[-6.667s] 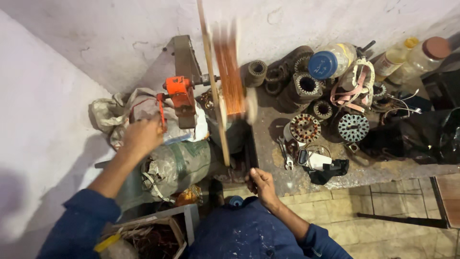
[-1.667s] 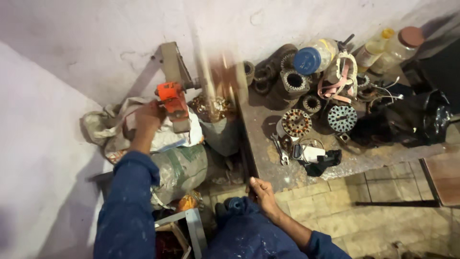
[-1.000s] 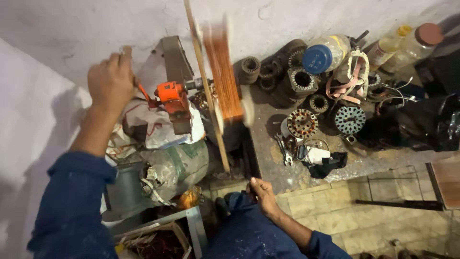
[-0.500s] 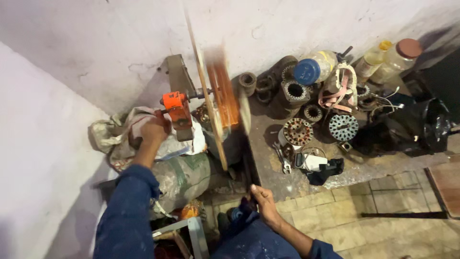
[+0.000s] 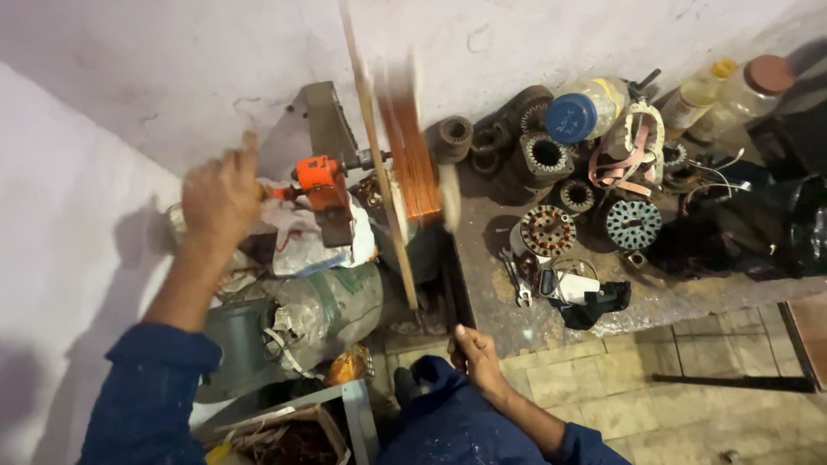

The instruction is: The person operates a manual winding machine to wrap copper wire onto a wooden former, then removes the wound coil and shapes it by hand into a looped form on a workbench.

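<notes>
My left hand is raised and closed on the crank handle of an orange hand winder fixed to a grey stand. The winder's shaft carries a wooden former with a coil of copper wire on it, blurred from spinning. My right hand is low in front, at the edge of the concrete bench, pinching thin wire that runs up toward the coil; the wire itself is barely visible.
On the bench lie several motor stators, a wound stator, a fan-like rotor part, pliers, plastic bottles and black bags. Sacks and a box of scrap sit below the winder.
My left hand has swung from the low side of the crank up to the upper left, and the former with its coil has turned. My right hand has stayed put.
</notes>
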